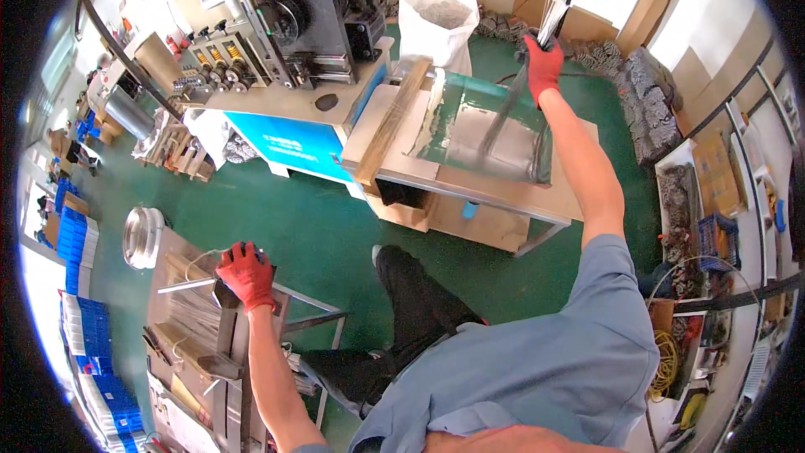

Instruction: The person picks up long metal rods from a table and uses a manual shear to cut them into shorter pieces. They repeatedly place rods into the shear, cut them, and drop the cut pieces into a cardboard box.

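Steel rods [511,109], thin and bundled, slant down over the far right part of the worktop [503,189], gripped near their top by the right hand [543,63] in a red glove, fingers closed round them. The left hand [246,275], also red-gloved, closes on a metal strip [186,286] at the near edge of a low rack [201,344] holding more rods. A grey machine [293,25] stands beyond the worktop's left end.
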A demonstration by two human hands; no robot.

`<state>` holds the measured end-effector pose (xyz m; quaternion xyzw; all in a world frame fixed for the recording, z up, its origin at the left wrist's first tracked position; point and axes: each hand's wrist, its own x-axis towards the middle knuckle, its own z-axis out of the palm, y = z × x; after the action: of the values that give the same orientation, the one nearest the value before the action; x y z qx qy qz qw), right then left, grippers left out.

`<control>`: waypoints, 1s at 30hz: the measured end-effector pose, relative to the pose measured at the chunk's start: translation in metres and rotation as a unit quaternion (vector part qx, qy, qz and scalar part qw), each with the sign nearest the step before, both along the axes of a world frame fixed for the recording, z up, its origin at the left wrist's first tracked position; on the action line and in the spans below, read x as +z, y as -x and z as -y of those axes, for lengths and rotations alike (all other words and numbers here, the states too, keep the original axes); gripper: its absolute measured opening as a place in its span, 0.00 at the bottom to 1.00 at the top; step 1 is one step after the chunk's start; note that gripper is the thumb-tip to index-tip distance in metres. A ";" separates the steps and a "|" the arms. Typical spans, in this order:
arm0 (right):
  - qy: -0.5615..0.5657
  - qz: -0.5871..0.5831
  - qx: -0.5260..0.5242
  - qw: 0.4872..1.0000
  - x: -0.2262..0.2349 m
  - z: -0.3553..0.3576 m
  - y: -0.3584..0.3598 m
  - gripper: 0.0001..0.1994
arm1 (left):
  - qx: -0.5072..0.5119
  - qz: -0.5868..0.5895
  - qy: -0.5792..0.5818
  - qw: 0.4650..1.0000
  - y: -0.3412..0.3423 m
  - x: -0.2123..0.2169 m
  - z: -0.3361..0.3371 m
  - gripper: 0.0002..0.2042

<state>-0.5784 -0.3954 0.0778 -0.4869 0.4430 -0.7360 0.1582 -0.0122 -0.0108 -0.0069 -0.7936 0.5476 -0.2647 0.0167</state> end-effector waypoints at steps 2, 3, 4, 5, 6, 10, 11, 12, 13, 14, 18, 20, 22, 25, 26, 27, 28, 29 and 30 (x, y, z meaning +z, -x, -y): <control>-0.011 0.017 0.005 1.000 -0.004 -0.016 -0.010 0.15 | -0.006 0.003 0.013 1.000 -0.003 -0.004 -0.003 0.13; -0.028 0.036 0.022 0.999 -0.013 -0.012 -0.009 0.14 | -0.009 0.007 0.018 1.000 -0.005 -0.006 -0.003 0.13; -0.044 0.054 0.035 0.997 -0.025 -0.005 -0.001 0.14 | -0.012 0.006 0.018 1.000 -0.005 -0.007 -0.002 0.13; -0.061 0.072 0.049 0.994 -0.032 -0.001 0.006 0.14 | -0.014 0.005 0.017 1.000 -0.004 -0.008 0.000 0.13; -0.080 0.068 0.037 0.994 -0.036 0.004 0.015 0.14 | -0.011 0.002 0.010 1.000 -0.004 -0.009 0.002 0.14; -0.087 0.008 0.014 0.996 -0.032 -0.002 0.019 0.15 | 0.011 -0.004 -0.014 1.000 0.004 0.001 0.000 0.16; -0.068 -0.018 0.014 0.997 -0.019 -0.007 0.015 0.16 | 0.014 0.001 -0.013 1.000 0.001 0.000 -0.002 0.16; -0.056 -0.046 0.015 0.997 -0.006 -0.014 0.011 0.16 | 0.016 0.007 -0.011 1.000 -0.002 -0.004 -0.004 0.17; -0.044 -0.073 0.015 0.996 0.012 -0.024 0.006 0.16 | 0.018 0.013 -0.010 1.000 -0.005 -0.004 -0.004 0.18; -0.033 -0.103 0.012 0.994 0.035 -0.038 0.005 0.17 | 0.053 -0.044 -0.058 0.996 0.005 0.007 0.000 0.21; 0.013 -0.051 0.158 0.986 0.138 -0.129 -0.026 0.14 | 0.079 -0.043 0.014 0.996 0.039 0.044 -0.002 0.29; 0.016 -0.033 0.221 0.974 0.162 -0.152 -0.032 0.14 | 0.033 -0.084 0.111 0.990 0.080 0.065 0.007 0.33; 0.019 0.020 0.344 0.939 0.176 -0.171 -0.053 0.17 | -0.224 -0.283 0.258 0.896 0.105 0.063 0.022 0.37; 0.025 0.069 0.567 0.821 0.170 -0.179 -0.097 0.16 | -0.355 -0.372 0.251 0.820 0.193 0.090 0.017 0.43; -0.019 0.078 0.610 0.788 0.171 -0.184 -0.122 0.18 | -0.333 -0.465 0.231 0.787 0.218 0.105 0.014 0.45; -0.057 0.127 0.575 0.806 0.167 -0.200 -0.154 0.20 | -0.342 -0.457 0.245 0.784 0.231 0.103 0.012 0.47; -0.064 0.145 0.651 0.742 0.158 -0.195 -0.166 0.20 | -0.313 -0.439 0.237 0.808 0.242 0.109 0.011 0.48; -0.075 0.165 0.723 0.666 0.145 -0.190 -0.183 0.20 | -0.298 -0.437 0.252 0.811 0.248 0.103 0.013 0.48; -0.175 0.226 0.524 0.803 0.148 -0.222 -0.225 0.19 | -0.272 -0.447 0.260 0.811 0.242 0.091 0.010 0.47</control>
<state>-0.3535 -0.1732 0.2261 -0.4292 0.1935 -0.5404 0.6974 -0.2544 -0.0206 0.0843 -0.6172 0.5990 -0.0070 -0.5102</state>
